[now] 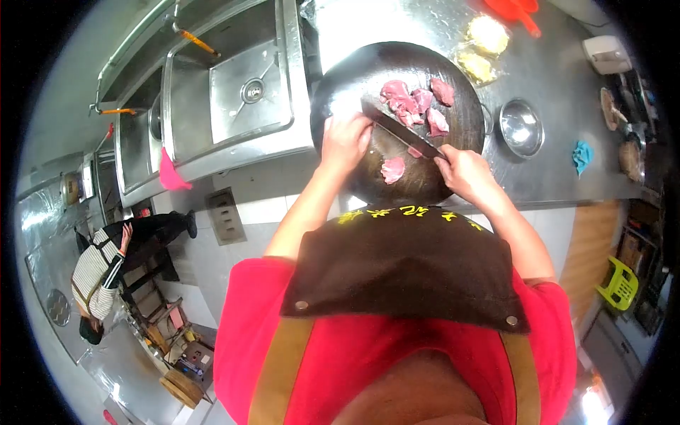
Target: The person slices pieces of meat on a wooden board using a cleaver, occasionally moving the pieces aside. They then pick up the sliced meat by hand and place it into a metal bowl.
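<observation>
My right hand (464,173) is wrapped round the handle of a knife (402,130) with a long dark blade. The blade slants over a round, dark cutting board (453,71), its far end close to my left hand (346,142). Bent and drawn together, the left fingers are at the blade's tip; whatever they hold is hidden. Several chunks of raw red meat (400,99) lie beyond the blade. On the near side is a paler meat piece (392,169), and a small bit shows by the blade's edge.
Right of the board stand a metal bowl (521,127) and a crumpled blue cloth (582,157). Bagged yellowish food (487,35) and a red plastic scoop (513,10) are at the back. A steel sink (273,78) adjoins on the left. Another person (106,262) is farther left.
</observation>
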Demonstrator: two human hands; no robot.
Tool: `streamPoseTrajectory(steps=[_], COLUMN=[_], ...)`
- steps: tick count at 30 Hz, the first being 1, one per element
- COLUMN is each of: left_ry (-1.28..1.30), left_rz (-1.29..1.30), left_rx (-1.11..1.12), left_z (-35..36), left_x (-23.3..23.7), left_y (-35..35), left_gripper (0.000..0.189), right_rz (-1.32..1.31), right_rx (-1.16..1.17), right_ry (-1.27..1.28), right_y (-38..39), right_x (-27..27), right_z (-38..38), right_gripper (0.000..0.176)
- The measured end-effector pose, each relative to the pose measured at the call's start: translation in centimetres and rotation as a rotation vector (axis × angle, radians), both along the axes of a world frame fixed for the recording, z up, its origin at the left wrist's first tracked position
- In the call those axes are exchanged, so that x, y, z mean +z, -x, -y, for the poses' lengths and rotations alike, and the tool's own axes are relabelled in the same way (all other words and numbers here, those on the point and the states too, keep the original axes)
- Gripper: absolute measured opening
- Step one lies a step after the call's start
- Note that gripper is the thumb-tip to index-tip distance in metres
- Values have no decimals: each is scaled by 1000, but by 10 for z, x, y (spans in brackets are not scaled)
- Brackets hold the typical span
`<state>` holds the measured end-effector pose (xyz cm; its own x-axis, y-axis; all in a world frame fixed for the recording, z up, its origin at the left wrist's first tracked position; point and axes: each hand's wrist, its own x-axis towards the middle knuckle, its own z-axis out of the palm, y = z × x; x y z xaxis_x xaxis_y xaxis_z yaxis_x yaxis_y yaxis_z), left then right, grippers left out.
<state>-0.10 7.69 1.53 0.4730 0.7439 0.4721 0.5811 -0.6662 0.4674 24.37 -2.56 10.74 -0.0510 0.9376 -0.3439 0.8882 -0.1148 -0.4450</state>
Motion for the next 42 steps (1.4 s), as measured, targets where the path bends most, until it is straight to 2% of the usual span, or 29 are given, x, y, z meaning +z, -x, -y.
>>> streamPoseTrajectory(steps=[8,12,14,16,18,19,23,26,31,34,38,42], left_ry=[53,43,42,74,66,58,225,135,84,30,49,78], left_rz=[-54,52,98,145,150,74,9,10,12,20,-70,-58], left_rx=[-58,-41,-44,-31,27,16,-44,-126,-153,-176,-180,-210], left_z=[1,7,5,-1,-10,-16,-19,-15,3,3,-1,4], left_x=[-6,2,4,6,5,-2,4,9,11,7,-6,3], left_y=[-1,-9,-21,-41,-57,-57,-38,-16,-24,-46,-49,-35], left_gripper=[13,15,17,19,20,21,15,15,33,35,23,18], right_rz=[15,-104,-119,-80,-90,-98,-136,-198,-183,-137,-127,-185], right_rx=[43,-171,-275,-316,-330,-334,-398,-440,-421,-422,-409,-400], right_ry=[-131,-128,-156,-69,-96,-107,-33,63,63,38,46,8], right_y=[15,-4,-17,-26,-32,-33,-33,-40,-41,-34,-38,-40], right_x=[-17,4,15,24,20,18,25,25,19,24,25,25], right_z=[-19,-5,2,7,15,19,32,44,50,49,51,60], right_gripper=[18,26,23,22,22,23,23,23,24,24,24,23])
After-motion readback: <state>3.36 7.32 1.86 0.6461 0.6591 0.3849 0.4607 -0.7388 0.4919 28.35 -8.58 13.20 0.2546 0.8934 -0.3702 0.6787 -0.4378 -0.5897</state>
